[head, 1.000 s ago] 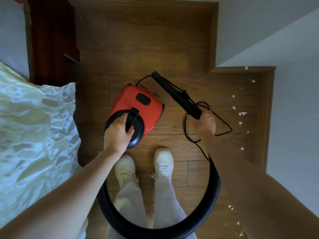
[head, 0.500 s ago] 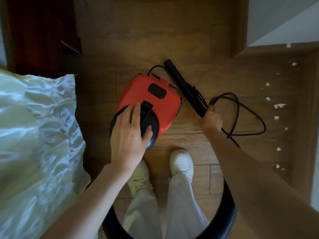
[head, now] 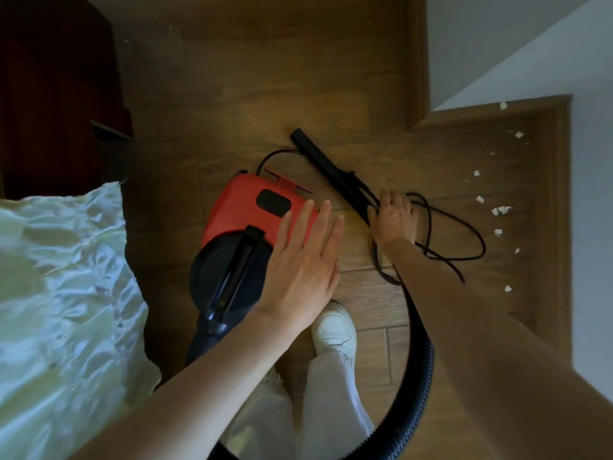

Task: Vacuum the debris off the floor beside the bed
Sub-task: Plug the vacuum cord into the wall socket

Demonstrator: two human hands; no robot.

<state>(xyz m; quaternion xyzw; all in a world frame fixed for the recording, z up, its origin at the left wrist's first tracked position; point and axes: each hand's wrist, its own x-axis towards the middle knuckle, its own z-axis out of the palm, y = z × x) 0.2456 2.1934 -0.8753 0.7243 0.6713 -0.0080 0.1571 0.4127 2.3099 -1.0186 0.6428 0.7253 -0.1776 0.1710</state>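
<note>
Person bent over a red vacuum on the wooden floor, centre frame.
Left hand flat, fingers straight, above the vacuum; right hand grips the black nozzle and cord. Paper scraps lie at right; bed at left.

The scene is dim and warm, with soft daylight brightest on the bed cover at left and the pale wall. The dark cabinet loses detail. Wide-angle distortion bends the edges; focus is slightly soft.
</note>
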